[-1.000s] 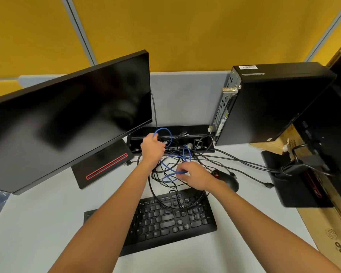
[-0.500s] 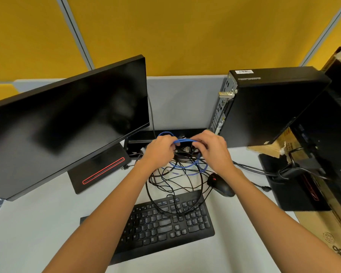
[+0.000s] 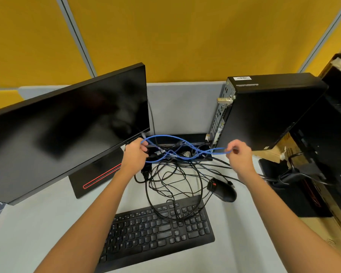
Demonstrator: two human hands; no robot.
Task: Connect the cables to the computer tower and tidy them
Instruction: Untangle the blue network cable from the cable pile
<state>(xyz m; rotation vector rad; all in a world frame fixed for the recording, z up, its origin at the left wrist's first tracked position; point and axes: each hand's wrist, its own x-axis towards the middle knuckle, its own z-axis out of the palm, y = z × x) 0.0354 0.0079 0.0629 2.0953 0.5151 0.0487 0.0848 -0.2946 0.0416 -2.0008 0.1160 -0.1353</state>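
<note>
A blue cable (image 3: 165, 137) is stretched in loops between my two hands, above a tangle of black cables (image 3: 173, 174) on the desk. My left hand (image 3: 135, 156) grips one end of the blue loops near the monitor's lower corner. My right hand (image 3: 239, 156) pinches the other part of the blue cable just in front of the black computer tower (image 3: 268, 111). The tower stands upright at the back right, its rear port panel (image 3: 219, 123) facing left toward the cables.
A large black monitor (image 3: 67, 125) fills the left. A black keyboard (image 3: 158, 231) lies near me with cable loops over its top edge. A black mouse (image 3: 222, 189) sits right of the tangle. A second monitor stand (image 3: 295, 186) and cardboard box (image 3: 280, 150) crowd the right side.
My hands were together over the tangle half a second ago; they have now pulled apart, drawing the blue cable out into long loops. The right hand moved toward the tower.
</note>
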